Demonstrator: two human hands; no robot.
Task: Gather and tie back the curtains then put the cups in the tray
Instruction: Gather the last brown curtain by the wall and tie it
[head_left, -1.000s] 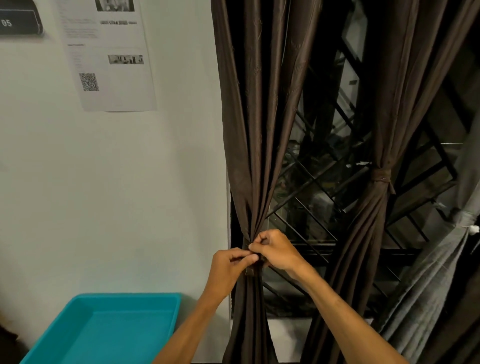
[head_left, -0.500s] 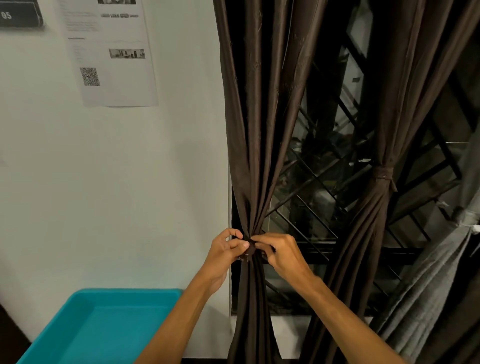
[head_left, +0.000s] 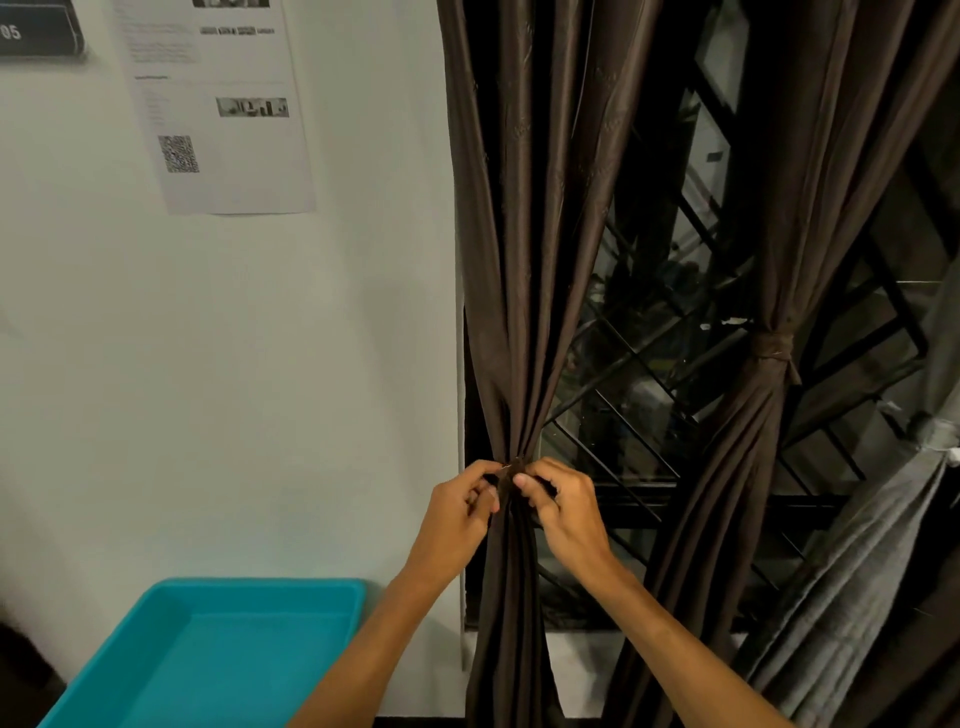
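Left hand (head_left: 457, 512) and right hand (head_left: 563, 512) flank the gathered brown curtain (head_left: 524, 260), fingers of each pinching the tie band (head_left: 511, 470) at its waist. The teal tray (head_left: 249, 660) sits lower left of the curtain.

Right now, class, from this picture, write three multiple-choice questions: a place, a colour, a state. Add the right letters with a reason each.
1. Where is the tray?
A. left of the held curtain
B. right of it
C. above it

2. What colour is the tray?
A. red
B. teal
C. white

3. How is the right brown curtain?
A. hanging loose
B. tied with a band
C. lying on the floor

1 A: it sits lower left of that curtain.
2 B: its walls are teal.
3 B: a band cinches its middle.
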